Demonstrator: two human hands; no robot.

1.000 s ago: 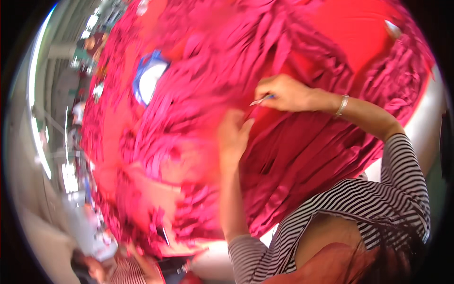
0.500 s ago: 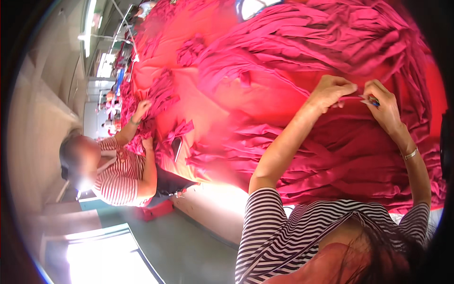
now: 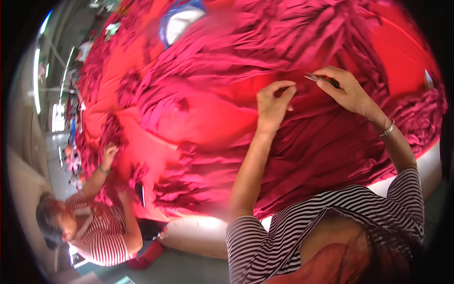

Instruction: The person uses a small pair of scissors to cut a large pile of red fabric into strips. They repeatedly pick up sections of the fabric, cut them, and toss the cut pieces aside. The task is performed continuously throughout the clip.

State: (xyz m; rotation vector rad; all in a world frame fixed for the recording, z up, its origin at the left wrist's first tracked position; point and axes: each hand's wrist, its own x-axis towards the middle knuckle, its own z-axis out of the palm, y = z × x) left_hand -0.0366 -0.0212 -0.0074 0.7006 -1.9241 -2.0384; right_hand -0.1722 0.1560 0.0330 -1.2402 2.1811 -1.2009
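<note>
A large spread of red and magenta cloth (image 3: 213,118) covers a long table. My left hand (image 3: 273,103) pinches a fold of the magenta cloth near the middle. Close beside it, my right hand (image 3: 344,89) holds a small metal cutting tool (image 3: 313,77) with its tip on the cloth. A thin bracelet sits on my right wrist. Both my sleeves are striped black and white.
Another person in a striped top (image 3: 101,232) sits at the lower left, with a hand (image 3: 109,154) on the cloth's edge. A blue and white object (image 3: 179,21) lies at the far end of the table. The table's white edge (image 3: 189,234) runs below the cloth.
The view has swung, so my hands now sit higher and more to the centre. My hands stay close together on the magenta cloth. The other person has shifted lower left.
</note>
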